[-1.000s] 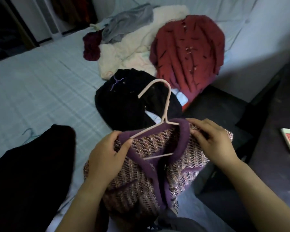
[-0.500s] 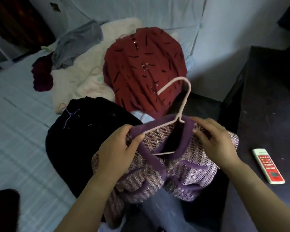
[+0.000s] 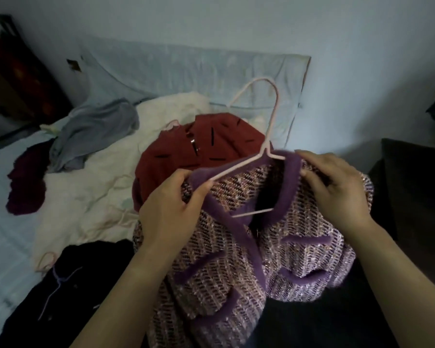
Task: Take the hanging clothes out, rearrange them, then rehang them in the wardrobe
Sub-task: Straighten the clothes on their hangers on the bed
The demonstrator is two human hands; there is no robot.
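Pale bedding [image 3: 8, 222] and a bluish wall form the backdrop, with a red garment [image 3: 186, 151], a cream garment [image 3: 106, 177], a grey garment [image 3: 96, 129] and a black garment [image 3: 68, 285] strewn beyond and to the left of the grip. A purple tweed jacket [image 3: 236, 247] is held up between both hands on a pink hanger [image 3: 266, 146]. The left hand [image 3: 168, 209] is pinched closed on the jacket's left shoulder together with the hanger's arm; the right hand [image 3: 337, 187] is closed over the opposite shoulder, though whether the hanger's far arm is gripped beneath the cloth cannot be told. The hanger's bar runs from one grip to the other, with its hook rising above and between them, slightly nearer the right hand. The jacket hangs below both grips. For rehanging, the hook's upward, away-pointing direction is judged decisive.
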